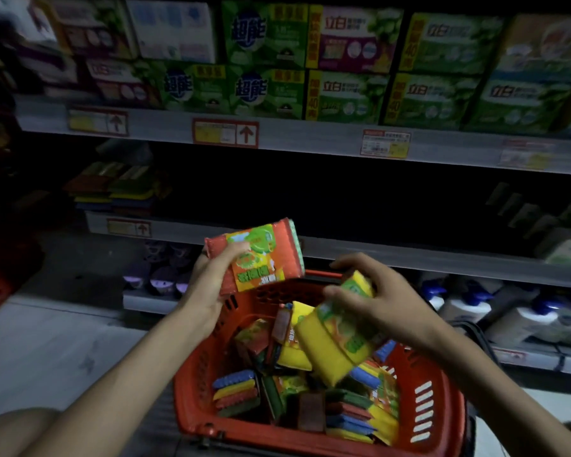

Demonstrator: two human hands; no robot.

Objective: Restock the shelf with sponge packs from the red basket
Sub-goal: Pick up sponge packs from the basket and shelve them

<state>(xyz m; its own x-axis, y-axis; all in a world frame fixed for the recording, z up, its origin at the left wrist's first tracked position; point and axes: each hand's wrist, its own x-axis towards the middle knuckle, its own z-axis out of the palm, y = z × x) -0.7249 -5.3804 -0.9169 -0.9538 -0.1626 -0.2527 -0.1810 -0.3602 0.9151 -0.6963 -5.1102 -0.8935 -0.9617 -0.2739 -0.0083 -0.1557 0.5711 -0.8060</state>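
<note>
A red basket (pixel 419 407) sits low in front of me, filled with several sponge packs (pixel 238 392) in mixed colours. My left hand (pixel 211 285) grips an orange sponge pack (pixel 264 255) with a green edge, lifted above the basket's far rim. My right hand (pixel 383 298) holds a yellow sponge pack (pixel 333 341) tilted over the basket. Behind them runs a dark shelf (pixel 343 252), with a stack of sponge packs (pixel 119 189) at its left end.
Green and white detergent boxes (pixel 343 94) fill the upper shelf, with price tags (pixel 225 133) on its edge. White bottles with blue caps (pixel 468 308) stand on the lower right shelf. Purple items (pixel 162 278) sit on the lower left shelf. The pale floor (pixel 47 351) lies to the left.
</note>
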